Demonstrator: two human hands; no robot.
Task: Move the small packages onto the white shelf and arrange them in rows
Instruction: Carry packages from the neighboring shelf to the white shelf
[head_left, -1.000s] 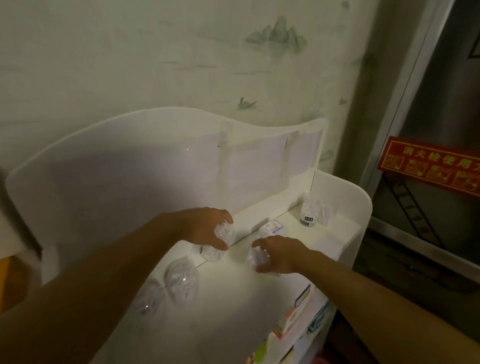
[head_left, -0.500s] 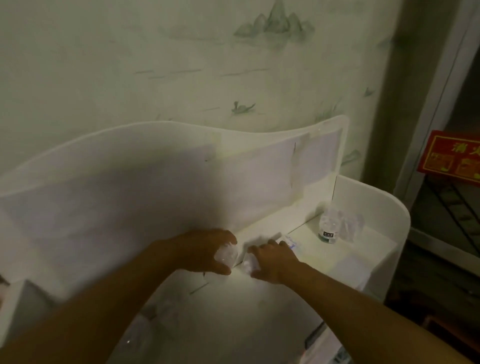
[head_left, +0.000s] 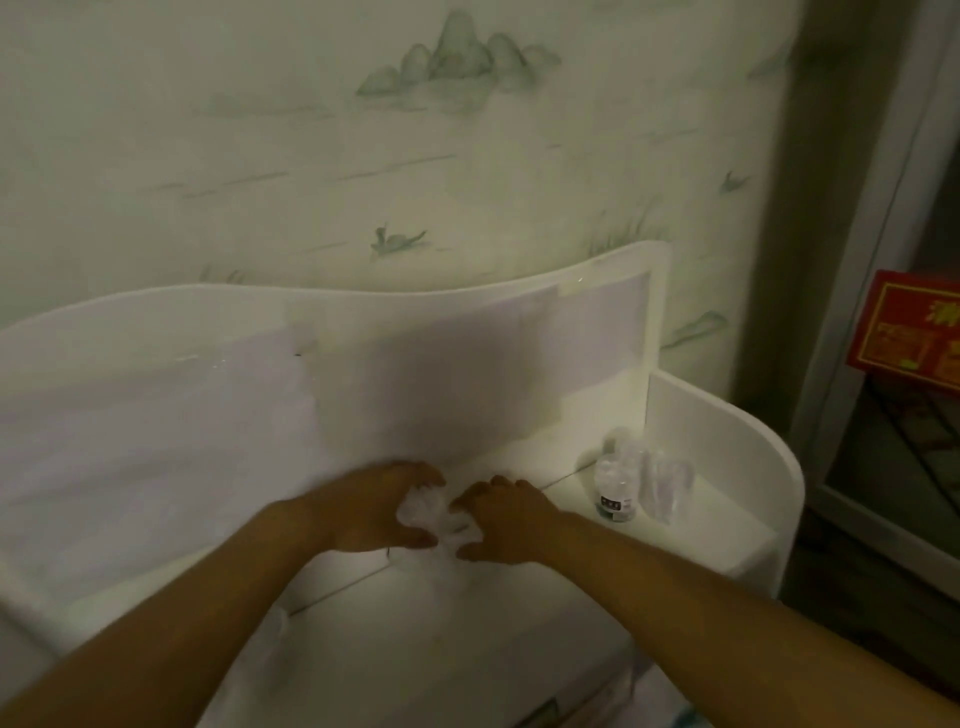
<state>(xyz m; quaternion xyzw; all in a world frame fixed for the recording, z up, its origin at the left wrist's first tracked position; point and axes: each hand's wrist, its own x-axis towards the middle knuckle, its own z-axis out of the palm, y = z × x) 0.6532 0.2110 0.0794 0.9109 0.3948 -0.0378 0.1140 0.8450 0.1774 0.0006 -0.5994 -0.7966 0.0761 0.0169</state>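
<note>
Small clear packages bunched on white shelf top, close to its back panel, between both hands. Left hand curled around them from the left; right hand cupped against them from the right, fingers bent. Clear labelled bottle upright near right corner, well apart.
</note>
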